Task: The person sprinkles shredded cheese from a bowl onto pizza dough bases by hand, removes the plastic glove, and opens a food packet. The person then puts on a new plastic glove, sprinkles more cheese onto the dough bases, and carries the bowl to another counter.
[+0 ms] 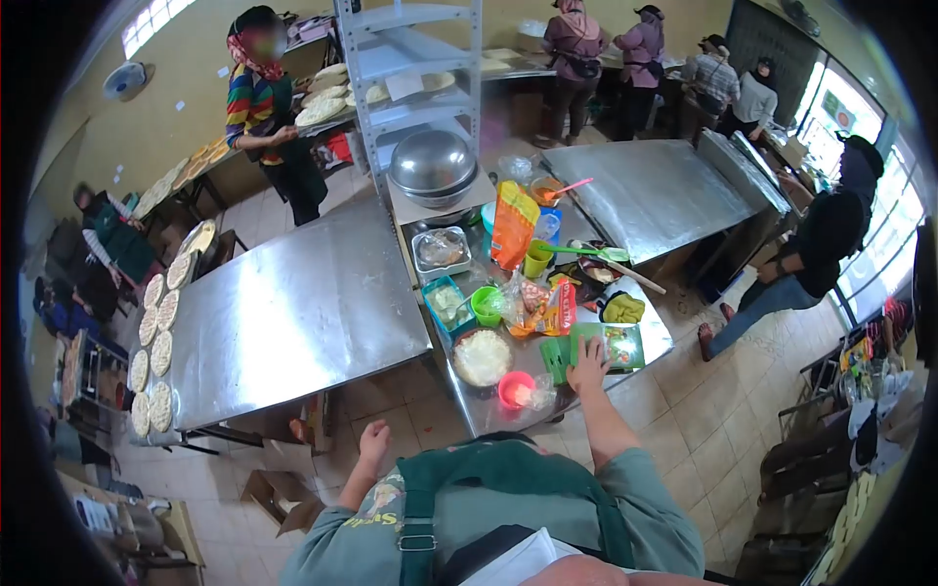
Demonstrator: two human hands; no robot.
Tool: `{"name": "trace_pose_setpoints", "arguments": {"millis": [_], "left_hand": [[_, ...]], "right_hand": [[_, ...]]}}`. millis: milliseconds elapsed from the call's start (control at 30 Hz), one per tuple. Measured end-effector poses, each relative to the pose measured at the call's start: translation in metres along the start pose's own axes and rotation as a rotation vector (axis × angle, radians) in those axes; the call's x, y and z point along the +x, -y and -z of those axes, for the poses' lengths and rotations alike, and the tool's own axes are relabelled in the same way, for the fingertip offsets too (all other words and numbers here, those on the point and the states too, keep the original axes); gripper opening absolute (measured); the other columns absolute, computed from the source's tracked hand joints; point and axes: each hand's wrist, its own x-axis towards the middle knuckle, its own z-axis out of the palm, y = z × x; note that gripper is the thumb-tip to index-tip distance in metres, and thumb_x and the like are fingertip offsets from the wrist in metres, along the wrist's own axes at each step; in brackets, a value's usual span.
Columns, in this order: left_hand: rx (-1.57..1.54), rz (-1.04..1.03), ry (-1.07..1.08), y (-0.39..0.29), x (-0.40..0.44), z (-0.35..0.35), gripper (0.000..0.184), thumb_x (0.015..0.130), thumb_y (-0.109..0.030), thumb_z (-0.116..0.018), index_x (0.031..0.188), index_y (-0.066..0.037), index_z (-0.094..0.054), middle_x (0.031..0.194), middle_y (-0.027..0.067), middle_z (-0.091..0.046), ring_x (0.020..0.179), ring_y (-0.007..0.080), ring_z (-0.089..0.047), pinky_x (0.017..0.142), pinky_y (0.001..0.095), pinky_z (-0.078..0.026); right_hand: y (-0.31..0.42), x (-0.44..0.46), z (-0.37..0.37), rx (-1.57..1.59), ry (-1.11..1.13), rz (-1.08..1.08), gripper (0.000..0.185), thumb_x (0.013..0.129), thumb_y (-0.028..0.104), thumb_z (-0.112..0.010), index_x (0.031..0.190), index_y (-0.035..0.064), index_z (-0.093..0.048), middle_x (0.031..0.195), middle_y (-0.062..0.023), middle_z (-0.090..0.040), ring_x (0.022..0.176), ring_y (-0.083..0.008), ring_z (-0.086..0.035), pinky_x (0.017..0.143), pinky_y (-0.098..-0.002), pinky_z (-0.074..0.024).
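My right hand (588, 367) rests on the near edge of a flat green item (622, 346), fingers stretched out over it; its exact kind is unclear. A smaller green piece (555, 359) lies just left of that hand. Away from the table, my left hand (373, 442) hangs in the air with its fingers curled, and no object shows in it. Close by on the table are a bowl of white powder (482, 357), a pink cup (515, 390) with a clear plastic bag, a red-orange packet (555, 309) and a yellow-green cloth-like item (623, 309).
A steel table (293, 303) stands left, with flat dough rounds (161, 352) along its far end. Behind the ingredients are a large metal bowl (433, 164) and a shelf rack (410, 68). One person (831, 234) stands right; others work further back. An open carton (283, 500) sits on the floor.
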Motion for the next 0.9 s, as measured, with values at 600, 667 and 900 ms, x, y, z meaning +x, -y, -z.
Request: {"name": "trace_pose_setpoints", "arguments": {"millis": [600, 667, 900], "left_hand": [[-0.073, -0.705, 0.252, -0.264, -0.104, -0.232, 0.064, 0.065, -0.006, -0.064, 0.121, -0.008, -0.032, 0.111, 0.0095, -0.043, 0.103, 0.0197, -0.043, 0.085, 0.0302, -0.036], [0.138, -0.872, 0.152, -0.285, -0.111, -0.26, 0.07, 0.061, -0.006, -0.068, 0.121, -0.007, -0.032, 0.111, 0.0099, -0.043, 0.105, 0.0203, -0.041, 0.086, 0.0304, -0.035], [0.195, -1.185, 0.257, -0.292, -0.112, -0.276, 0.043, 0.058, 0.001, -0.067, 0.095, -0.004, -0.047, 0.094, 0.0099, -0.051, 0.087, 0.0245, -0.051, 0.075, 0.0298, -0.04]], "right_hand": [[-0.02, 0.035, 0.23, 0.86, -0.186, 0.666, 0.02, 0.077, 0.001, -0.046, 0.094, -0.001, -0.055, 0.086, -0.0135, -0.059, 0.071, -0.021, -0.056, 0.07, -0.0262, -0.0416], [-0.017, 0.03, 0.249, 0.962, -0.002, 1.013, 0.022, 0.073, -0.001, -0.049, 0.094, -0.0006, -0.055, 0.092, -0.0115, -0.059, 0.076, -0.0179, -0.055, 0.07, -0.0268, -0.0413], [-0.033, 0.03, 0.27, 1.063, -0.426, 1.021, 0.03, 0.06, -0.003, -0.054, 0.086, 0.0097, -0.062, 0.067, -0.0034, -0.046, 0.063, -0.0181, -0.048, 0.059, -0.0284, -0.0399]]}}
